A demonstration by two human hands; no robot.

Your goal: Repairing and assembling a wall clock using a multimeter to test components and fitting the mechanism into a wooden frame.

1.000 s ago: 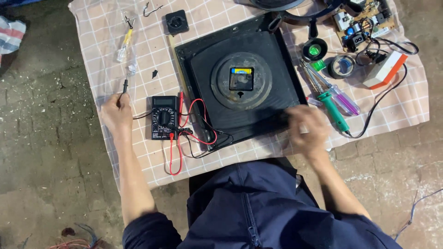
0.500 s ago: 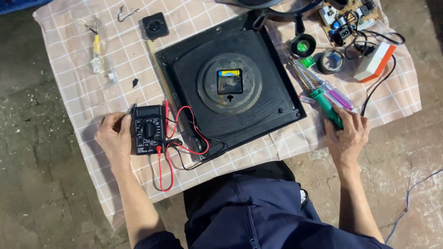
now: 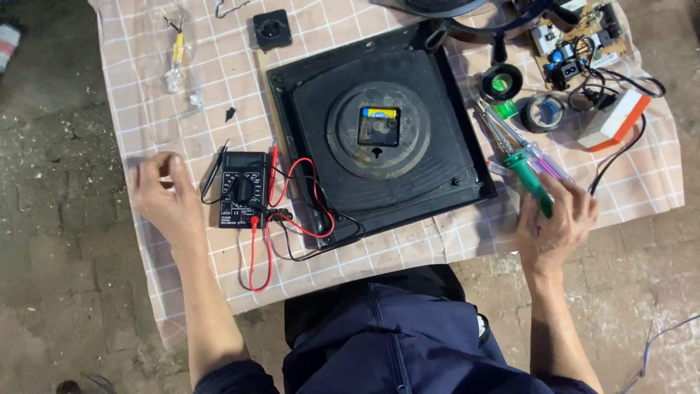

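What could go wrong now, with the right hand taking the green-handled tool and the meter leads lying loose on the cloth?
1. The right hand grips the green-handled tool among other tools; pulling it out may scatter them.
2. The red and black leads loop beside the multimeter and the black square housing; the left hand, close by, might snag them and drag the meter.

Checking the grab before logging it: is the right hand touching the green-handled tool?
Touching. The head view shows the right hand with fingers wrapped around the lower end of the green-handled tool.
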